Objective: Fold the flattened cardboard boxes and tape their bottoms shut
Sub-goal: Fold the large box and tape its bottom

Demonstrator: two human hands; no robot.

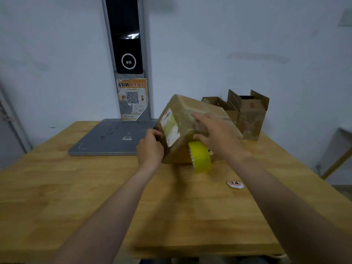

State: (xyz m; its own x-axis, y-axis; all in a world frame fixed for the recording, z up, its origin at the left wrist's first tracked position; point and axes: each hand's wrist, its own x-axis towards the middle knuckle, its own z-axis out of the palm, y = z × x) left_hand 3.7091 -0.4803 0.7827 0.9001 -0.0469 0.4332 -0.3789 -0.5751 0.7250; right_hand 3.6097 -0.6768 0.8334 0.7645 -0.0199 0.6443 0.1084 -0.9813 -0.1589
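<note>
Two bare hands work one tilted brown cardboard box mid-table, taping step. Left hand pinches its near-left corner; right hand lies spread on top, yellow tape roll hanging beneath. Next, likely: press tape flat, tear.

A parcel pickup station: a scanning kiosk with QR-code poster stands behind the wooden table.

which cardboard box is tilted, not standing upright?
The brown cardboard box with the white label, held by both hands at table centre. The two open-flapped boxes behind it stand upright.
</note>
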